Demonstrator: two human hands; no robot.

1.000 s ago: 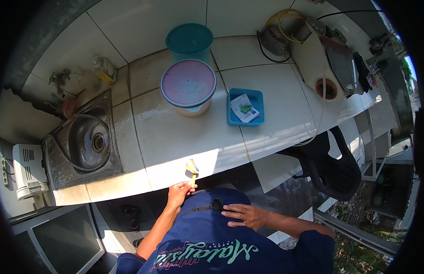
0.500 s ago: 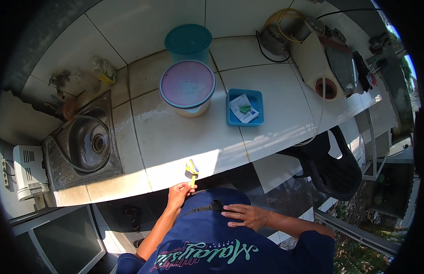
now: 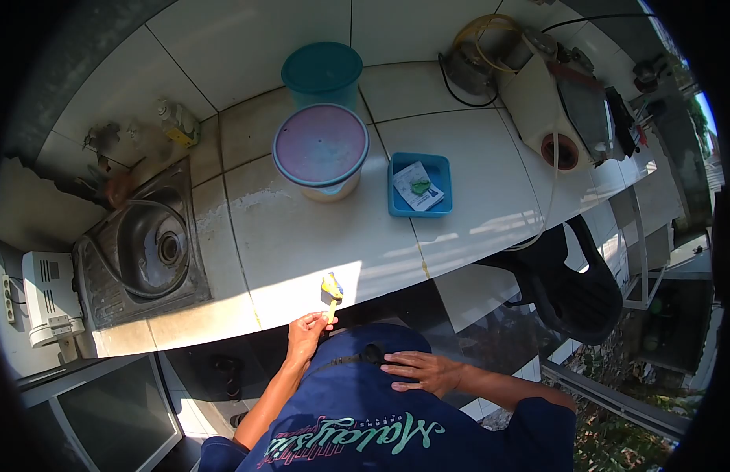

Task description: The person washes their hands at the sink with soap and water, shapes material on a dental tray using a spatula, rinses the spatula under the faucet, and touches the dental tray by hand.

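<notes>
My left hand [image 3: 306, 334] pinches the slim yellow end of a small yellow-and-blue tool [image 3: 331, 289] at the counter's front edge. The tool's broader head points away from me over the sunlit countertop; its exact kind is too small to make out, and I cannot tell whether it touches the surface. Against the dark blue shirt [image 3: 341, 409] rests my right hand [image 3: 428, 372], fingers stretched out, beside a black round piece [image 3: 373, 353] on a strap. Nothing shows in that hand.
On the white tiled counter [image 3: 294, 244] stand a pink-lidded tub [image 3: 321, 145], a teal-lidded tub [image 3: 322, 67] and a blue tray [image 3: 420, 211] holding papers. A steel sink [image 3: 156, 244] is at left, a cream appliance [image 3: 538, 102] at right. A black chair [image 3: 577, 303] stands below the counter's right side.
The tool's head has turned slightly in my left hand's pinch, showing more yellow and less blue. Both hands stay almost where they were.
</notes>
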